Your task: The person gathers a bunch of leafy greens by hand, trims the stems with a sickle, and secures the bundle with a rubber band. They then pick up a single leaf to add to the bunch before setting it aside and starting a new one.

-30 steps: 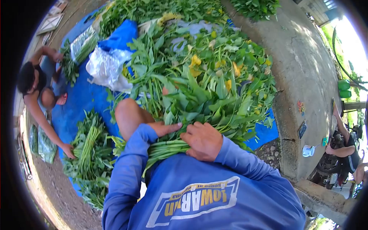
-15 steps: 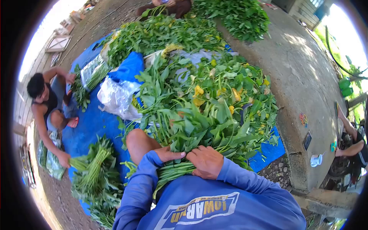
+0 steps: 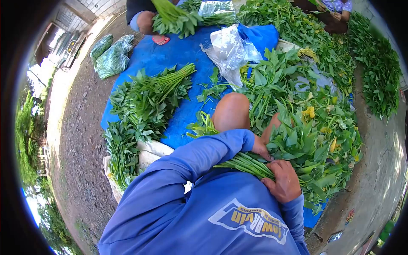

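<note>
In my lap lies a bundle of long-stemmed leafy greens, its pale green stems pointing left and its broad leaves spreading up and to the right. My left hand is closed around the far side of the bundle, partly hidden by leaves and my sleeve. My right hand grips the near side of the stems with bent fingers, close to the left one. Beyond the hands a loose heap of greens with yellowed leaves reaches past my knee.
A blue tarp covers the ground. Bundled greens are piled on my left. Clear plastic lies ahead, and filled plastic bags sit at the far left. A co-worker's leg is beside a raised bunch; another person sits top right.
My view has swung left, so the scene sits further right. My hands stay on the bundle, the right one shifted nearer. The co-worker's bunch has been lifted off the left pile.
</note>
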`<control>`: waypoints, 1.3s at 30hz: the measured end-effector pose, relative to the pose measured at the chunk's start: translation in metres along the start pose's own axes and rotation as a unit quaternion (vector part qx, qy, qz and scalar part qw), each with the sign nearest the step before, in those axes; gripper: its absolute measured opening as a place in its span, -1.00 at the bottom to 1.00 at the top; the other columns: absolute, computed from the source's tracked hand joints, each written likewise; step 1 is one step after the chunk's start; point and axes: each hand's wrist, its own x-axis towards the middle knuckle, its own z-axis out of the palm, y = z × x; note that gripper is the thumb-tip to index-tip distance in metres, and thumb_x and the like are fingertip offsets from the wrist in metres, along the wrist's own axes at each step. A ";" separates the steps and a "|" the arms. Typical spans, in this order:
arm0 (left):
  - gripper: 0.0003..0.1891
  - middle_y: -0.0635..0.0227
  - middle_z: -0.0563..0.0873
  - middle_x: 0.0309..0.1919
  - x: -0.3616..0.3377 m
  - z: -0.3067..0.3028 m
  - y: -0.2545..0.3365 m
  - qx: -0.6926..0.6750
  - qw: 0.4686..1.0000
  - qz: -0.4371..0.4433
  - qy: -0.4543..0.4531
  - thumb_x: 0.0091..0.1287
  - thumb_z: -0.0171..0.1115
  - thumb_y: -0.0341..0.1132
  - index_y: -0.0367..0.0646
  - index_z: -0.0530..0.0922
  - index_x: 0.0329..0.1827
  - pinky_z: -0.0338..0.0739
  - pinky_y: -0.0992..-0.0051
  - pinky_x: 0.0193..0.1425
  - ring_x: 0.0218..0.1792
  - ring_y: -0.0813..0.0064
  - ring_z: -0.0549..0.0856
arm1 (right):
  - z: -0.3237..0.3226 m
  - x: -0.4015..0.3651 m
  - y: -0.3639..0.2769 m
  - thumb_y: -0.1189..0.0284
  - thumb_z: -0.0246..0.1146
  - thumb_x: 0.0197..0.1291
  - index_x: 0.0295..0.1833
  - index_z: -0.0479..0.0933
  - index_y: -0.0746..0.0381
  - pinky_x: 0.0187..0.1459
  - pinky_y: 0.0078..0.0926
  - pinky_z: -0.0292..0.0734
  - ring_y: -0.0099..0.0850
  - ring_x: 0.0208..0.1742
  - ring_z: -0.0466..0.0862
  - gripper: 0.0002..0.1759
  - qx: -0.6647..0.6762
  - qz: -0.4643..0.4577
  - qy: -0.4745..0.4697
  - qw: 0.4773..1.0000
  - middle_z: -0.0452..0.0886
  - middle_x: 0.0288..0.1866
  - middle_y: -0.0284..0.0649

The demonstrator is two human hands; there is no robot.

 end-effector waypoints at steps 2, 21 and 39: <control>-0.53 0.36 0.85 0.02 -0.008 -0.005 -0.003 0.016 0.998 0.035 0.056 0.46 0.46 -0.09 -0.08 0.71 0.35 0.61 0.37 0.18 -0.03 0.50 0.74 | 0.007 0.011 -0.004 0.39 0.57 -0.04 0.26 0.65 0.21 0.20 -0.09 0.50 -0.03 0.20 0.58 -0.35 -0.004 -0.026 0.008 1.000 0.62 0.17 -0.10; -0.50 0.10 0.83 0.10 -0.101 -0.034 0.077 0.227 0.936 0.070 0.261 0.48 0.37 -0.01 -0.16 0.67 0.33 0.57 0.23 0.26 0.14 0.15 0.76 | 0.025 0.061 -0.028 0.44 0.48 0.11 0.39 0.61 0.14 0.35 0.06 0.39 0.05 0.34 0.50 -0.35 -0.208 -0.037 0.129 0.969 0.53 0.37 0.00; -0.46 0.01 0.83 0.07 -0.101 -0.029 0.089 0.245 0.915 0.025 0.319 0.32 0.35 -0.02 -0.12 0.67 0.29 0.61 0.18 0.25 0.12 0.05 0.79 | 0.030 0.069 -0.027 0.42 0.54 -0.05 0.29 0.57 0.17 0.19 0.01 0.39 -0.02 0.20 0.49 -0.31 -0.169 -0.074 0.095 0.978 0.54 0.15 -0.11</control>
